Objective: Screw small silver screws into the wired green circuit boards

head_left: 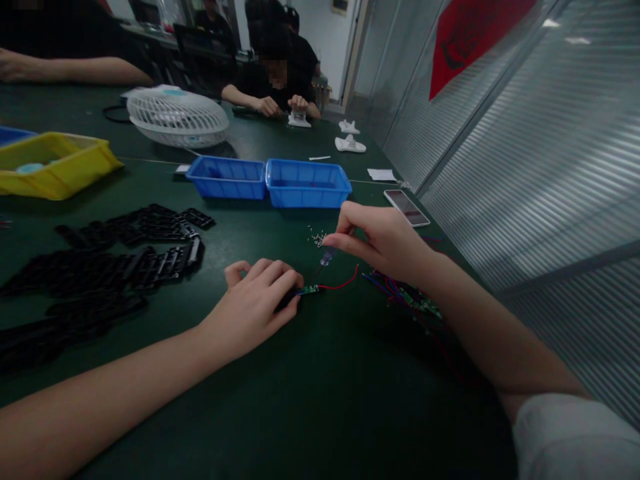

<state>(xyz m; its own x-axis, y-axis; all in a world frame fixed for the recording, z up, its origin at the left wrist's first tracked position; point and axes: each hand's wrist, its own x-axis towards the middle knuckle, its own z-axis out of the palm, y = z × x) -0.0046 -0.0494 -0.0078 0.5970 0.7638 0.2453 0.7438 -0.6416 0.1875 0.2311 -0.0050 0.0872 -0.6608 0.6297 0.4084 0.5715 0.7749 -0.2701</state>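
The green circuit board (309, 289) lies on the dark green table (320, 400), a red wire (341, 285) curling off its right end; every place below is told from this board. The left hand (255, 303) lies palm down at the board's left end, fingers curled and closed down over that end, pinning it to the table. The right hand (387, 243) hovers just beyond and to the right of the board, thumb and forefinger pinched together; a small pale bluish piece (327, 257) shows right under the pinch, but whether the fingers hold it cannot be told. A scatter of tiny screws (317, 237) lies just beyond the board, beside those fingertips. To the board's right sits a tangle of wired boards (407, 297), partly under the right forearm. Farther beyond the board stand 2 blue bins (305, 183) side by side, touching; a phone (406, 207) lies beyond and to the right. Black plastic parts (120, 260) spread well to the left; a yellow bin (55, 167) and a white fan grille (177, 119) lie beyond them. Far beyond the board, another person's hands (283, 105) rest on a white part (299, 120).
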